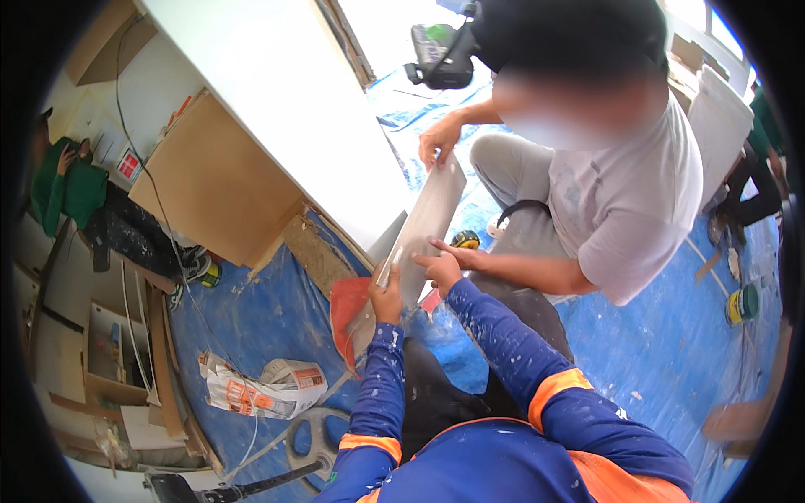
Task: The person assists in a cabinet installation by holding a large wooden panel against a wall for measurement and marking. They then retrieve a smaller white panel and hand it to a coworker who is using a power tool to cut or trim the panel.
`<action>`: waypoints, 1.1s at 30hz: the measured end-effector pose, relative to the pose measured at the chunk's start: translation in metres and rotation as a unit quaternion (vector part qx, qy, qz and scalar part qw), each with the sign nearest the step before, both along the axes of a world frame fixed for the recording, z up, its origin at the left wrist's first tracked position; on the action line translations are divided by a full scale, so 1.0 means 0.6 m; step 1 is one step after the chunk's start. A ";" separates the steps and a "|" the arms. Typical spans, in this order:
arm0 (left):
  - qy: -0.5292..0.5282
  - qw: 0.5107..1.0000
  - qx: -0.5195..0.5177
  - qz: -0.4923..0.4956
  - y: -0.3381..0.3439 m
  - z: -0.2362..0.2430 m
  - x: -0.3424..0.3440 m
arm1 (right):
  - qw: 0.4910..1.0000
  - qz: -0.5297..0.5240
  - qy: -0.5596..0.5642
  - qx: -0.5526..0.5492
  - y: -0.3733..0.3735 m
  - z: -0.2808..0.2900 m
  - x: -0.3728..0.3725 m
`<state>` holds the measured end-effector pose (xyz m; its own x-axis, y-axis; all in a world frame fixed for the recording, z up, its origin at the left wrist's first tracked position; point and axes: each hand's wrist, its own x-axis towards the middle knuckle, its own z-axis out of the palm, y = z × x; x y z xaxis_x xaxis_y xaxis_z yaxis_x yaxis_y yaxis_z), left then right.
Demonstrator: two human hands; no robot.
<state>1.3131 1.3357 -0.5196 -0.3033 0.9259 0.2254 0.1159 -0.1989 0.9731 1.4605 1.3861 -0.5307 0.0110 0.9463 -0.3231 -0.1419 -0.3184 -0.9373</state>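
Observation:
A long pale grey strip of board or tile (pixel 433 201) slants away in front of me. My left hand (pixel 386 298) is closed round its near end, thumb on the upper face. My right hand (pixel 439 270) is at its right edge with the index finger stretched toward the surface; no object shows in it. Across from me crouches a co-worker (pixel 620 193). One of that person's hands (pixel 440 141) grips the far end, and the other hand (pixel 459 254) is beside my right hand. Close by the strip lies a yellow and black tape measure (pixel 465 240).
A red piece (pixel 345 310) lies left of my left hand. A large white panel (pixel 277 92) stands ahead-left, near brown sheets (pixel 218 176). Blue sheeting (pixel 620 369) covers the floor. A crumpled bag (pixel 264 387) and a grey ring-headed tool (pixel 310 444) lie left. Other people stand at both sides.

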 end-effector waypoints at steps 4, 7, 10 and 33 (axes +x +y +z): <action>0.040 0.998 0.039 -0.024 0.015 -0.022 -0.001 | 0.933 -0.036 -0.258 0.250 -0.107 0.097 -0.038; 0.051 0.990 0.094 -0.093 0.031 0.006 0.042 | 0.878 0.079 -0.390 0.266 -0.092 0.181 -0.016; 0.131 0.982 0.031 -0.136 0.022 0.071 0.078 | 0.877 0.087 -0.394 0.260 -0.051 0.206 0.033; 0.377 0.833 0.391 0.107 0.023 0.443 -0.021 | 0.875 0.045 -0.417 0.241 -0.047 0.142 0.184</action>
<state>1.3007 1.3496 -0.2540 0.0588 0.3488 0.9354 0.7497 -0.6341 0.1894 1.5707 1.3581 -0.4454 -0.0295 0.9795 0.1991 0.6607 0.1686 -0.7315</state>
